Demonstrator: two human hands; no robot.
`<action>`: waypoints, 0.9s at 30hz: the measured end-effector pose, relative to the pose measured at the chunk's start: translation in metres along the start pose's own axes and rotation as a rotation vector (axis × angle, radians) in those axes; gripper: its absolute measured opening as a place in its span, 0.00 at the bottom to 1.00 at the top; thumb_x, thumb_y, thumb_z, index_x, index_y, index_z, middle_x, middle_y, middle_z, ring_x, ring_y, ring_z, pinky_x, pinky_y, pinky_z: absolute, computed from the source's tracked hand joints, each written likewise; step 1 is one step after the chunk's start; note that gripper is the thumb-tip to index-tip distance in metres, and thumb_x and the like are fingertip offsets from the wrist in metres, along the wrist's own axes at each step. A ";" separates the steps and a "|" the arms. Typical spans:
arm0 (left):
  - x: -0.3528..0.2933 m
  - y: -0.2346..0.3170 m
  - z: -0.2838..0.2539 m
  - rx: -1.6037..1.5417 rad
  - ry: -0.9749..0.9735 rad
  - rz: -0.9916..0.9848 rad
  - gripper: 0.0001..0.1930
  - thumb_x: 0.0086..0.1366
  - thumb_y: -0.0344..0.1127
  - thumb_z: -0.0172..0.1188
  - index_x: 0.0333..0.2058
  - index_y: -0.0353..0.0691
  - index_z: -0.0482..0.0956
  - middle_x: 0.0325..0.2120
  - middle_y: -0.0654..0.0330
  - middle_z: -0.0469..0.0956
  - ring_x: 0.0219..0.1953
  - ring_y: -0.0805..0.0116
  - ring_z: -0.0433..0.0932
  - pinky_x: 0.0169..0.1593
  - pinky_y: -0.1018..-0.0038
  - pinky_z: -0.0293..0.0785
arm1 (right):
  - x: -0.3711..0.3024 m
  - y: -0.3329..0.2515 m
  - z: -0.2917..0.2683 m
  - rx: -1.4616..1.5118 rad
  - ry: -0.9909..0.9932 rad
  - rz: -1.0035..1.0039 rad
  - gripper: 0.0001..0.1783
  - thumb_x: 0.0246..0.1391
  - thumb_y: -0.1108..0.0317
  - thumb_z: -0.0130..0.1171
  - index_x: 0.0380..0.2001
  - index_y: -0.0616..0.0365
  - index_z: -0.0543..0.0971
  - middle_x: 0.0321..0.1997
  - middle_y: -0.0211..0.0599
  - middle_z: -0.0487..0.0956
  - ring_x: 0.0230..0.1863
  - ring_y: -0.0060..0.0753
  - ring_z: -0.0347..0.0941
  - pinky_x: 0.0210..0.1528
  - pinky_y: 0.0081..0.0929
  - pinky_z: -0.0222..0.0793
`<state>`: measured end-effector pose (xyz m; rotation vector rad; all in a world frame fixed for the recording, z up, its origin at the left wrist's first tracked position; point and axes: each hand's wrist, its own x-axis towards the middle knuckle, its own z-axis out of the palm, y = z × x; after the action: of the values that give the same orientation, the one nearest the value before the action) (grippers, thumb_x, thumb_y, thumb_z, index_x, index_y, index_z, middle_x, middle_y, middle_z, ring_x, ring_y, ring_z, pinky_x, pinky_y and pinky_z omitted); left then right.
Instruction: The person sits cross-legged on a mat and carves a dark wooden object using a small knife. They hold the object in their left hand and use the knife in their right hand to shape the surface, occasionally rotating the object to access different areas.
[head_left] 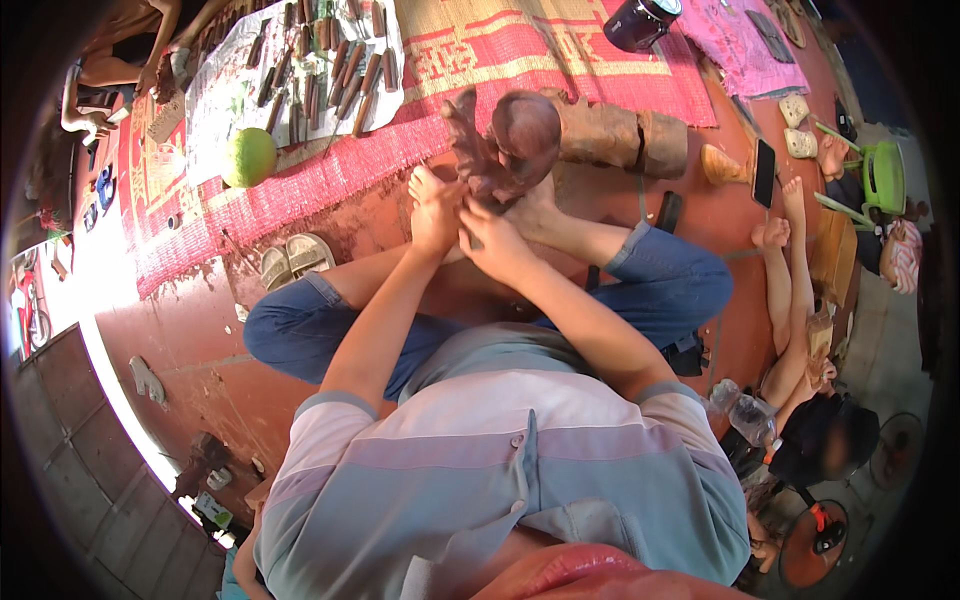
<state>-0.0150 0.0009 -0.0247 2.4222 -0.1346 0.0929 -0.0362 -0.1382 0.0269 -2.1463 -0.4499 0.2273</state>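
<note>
Dark wooden carving (510, 145): right at centre now, just beyond the folded legs, near the close edge of the mat, with a smooth rounded form on the right and a jagged, frilled part on the left.
Left hand (436, 212): curled in tight at the carving's lower left; anything tucked inside the fingers hidden, so cannot tell about a grasp.
Right hand (493, 240): in close too, fingers bent up against the lower edge, just beside the left; grasping or merely touching, cannot tell.
Bare foot (535, 212): tucked close under the right side of the carving.
Wooden block (620, 138): just to the right, rough and brown, crossed by a dark gap.
Woven mat (480, 55): spread out ahead, red and straw-yellow.
Pale sheet (225, 85): over on the mat's left, loaded with dark-handled tools (345, 80).
Green round fruit (250, 158): at the sheet's near corner.
Black mug (640, 25): up top, toward the right.
Phone (764, 172): off right, dark screen up.
</note>
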 end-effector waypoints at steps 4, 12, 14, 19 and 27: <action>-0.007 0.000 -0.004 -0.049 -0.101 0.009 0.11 0.55 0.32 0.53 0.38 0.46 0.79 0.35 0.57 0.79 0.34 0.55 0.79 0.36 0.66 0.75 | 0.000 -0.007 -0.008 0.045 -0.040 0.011 0.19 0.49 0.69 0.54 0.44 0.66 0.74 0.50 0.63 0.70 0.47 0.57 0.70 0.49 0.38 0.69; -0.010 0.000 -0.001 0.093 -0.016 0.053 0.15 0.54 0.33 0.54 0.41 0.49 0.80 0.32 0.55 0.80 0.32 0.54 0.79 0.35 0.66 0.76 | -0.010 -0.002 -0.003 0.024 -0.021 -0.024 0.18 0.49 0.69 0.54 0.43 0.67 0.74 0.50 0.61 0.71 0.48 0.57 0.70 0.50 0.38 0.68; -0.011 0.007 -0.012 -0.030 -0.068 0.067 0.15 0.54 0.33 0.53 0.41 0.47 0.80 0.33 0.56 0.80 0.33 0.54 0.79 0.36 0.66 0.76 | -0.004 -0.009 -0.009 0.041 -0.057 0.043 0.18 0.49 0.69 0.54 0.43 0.67 0.74 0.50 0.61 0.71 0.49 0.58 0.69 0.51 0.38 0.68; -0.006 0.008 -0.006 -0.037 -0.026 -0.069 0.13 0.55 0.31 0.52 0.39 0.45 0.80 0.34 0.54 0.79 0.34 0.55 0.79 0.35 0.67 0.76 | -0.001 0.008 0.005 -0.010 0.030 -0.073 0.17 0.49 0.67 0.53 0.41 0.66 0.75 0.51 0.60 0.70 0.44 0.57 0.72 0.46 0.39 0.71; -0.006 0.010 -0.009 -0.022 -0.022 -0.058 0.12 0.54 0.30 0.54 0.38 0.45 0.79 0.35 0.57 0.79 0.33 0.56 0.79 0.35 0.65 0.75 | 0.007 0.001 -0.005 0.000 0.014 -0.083 0.17 0.49 0.67 0.53 0.41 0.66 0.75 0.48 0.59 0.72 0.44 0.56 0.72 0.47 0.40 0.70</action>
<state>-0.0221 -0.0004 -0.0117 2.4040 -0.0751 0.0382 -0.0282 -0.1400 0.0289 -2.1224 -0.5297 0.1651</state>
